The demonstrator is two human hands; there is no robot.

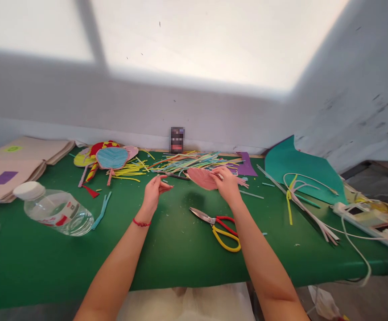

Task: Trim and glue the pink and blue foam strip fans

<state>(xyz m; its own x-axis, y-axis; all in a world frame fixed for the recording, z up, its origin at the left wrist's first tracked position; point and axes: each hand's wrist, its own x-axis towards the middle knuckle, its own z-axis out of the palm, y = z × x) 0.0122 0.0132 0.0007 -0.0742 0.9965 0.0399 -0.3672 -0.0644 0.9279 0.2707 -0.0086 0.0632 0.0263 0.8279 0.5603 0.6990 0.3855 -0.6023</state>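
A pink, ribbed, petal-shaped craft piece (201,178) is pinched in my right hand (226,182), held just above the table with its shadow below. Pink strip ends (242,181) stick out on the far side of that hand. To the left of the piece, my left hand (154,191) hovers with bent fingers slightly apart and nothing plainly held. Scissors (210,219) with one red and one yellow handle lie on the green table (174,249), partly behind my right forearm. A pile of thin coloured strips (194,161) lies just beyond both hands.
Finished round craft pieces (112,158) and yellow strips (130,171) lie at the back left. A water bottle (58,211) lies tilted near pink folders (10,165). On the right are a teal sheet (301,167), bundled pale strips (309,209) and a power strip (369,225) with cables.
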